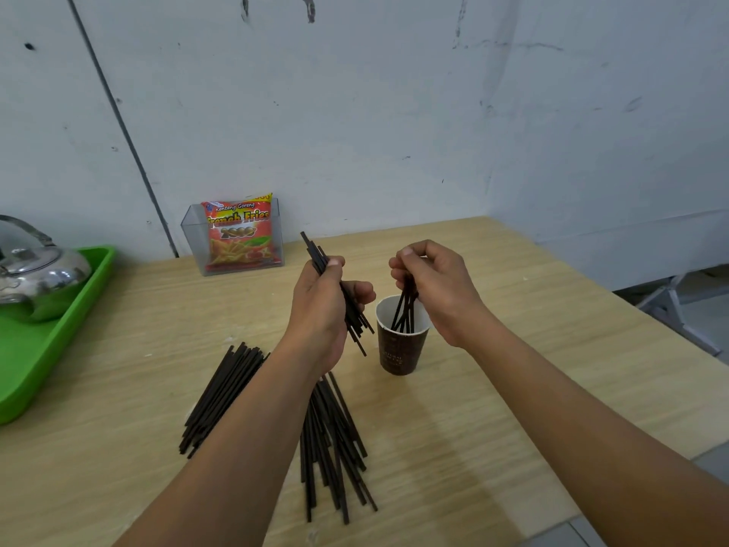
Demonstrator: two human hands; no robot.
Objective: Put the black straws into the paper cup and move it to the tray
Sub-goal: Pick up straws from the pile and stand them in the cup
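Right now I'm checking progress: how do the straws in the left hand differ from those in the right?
The left hand holds its bundle of straws slanted, clear of the paper cup. The right hand pinches a smaller bunch nearly upright, lower ends inside the cup. Both bunches are thin and black.

A light wood-grain table (493, 408) fills the lower frame. On it stand a brown paper cup (400, 345) at centre, a clear box (232, 236) at upper centre-left, and a green tray (47, 349) at left; loose black straws (327, 440) lie at lower centre.
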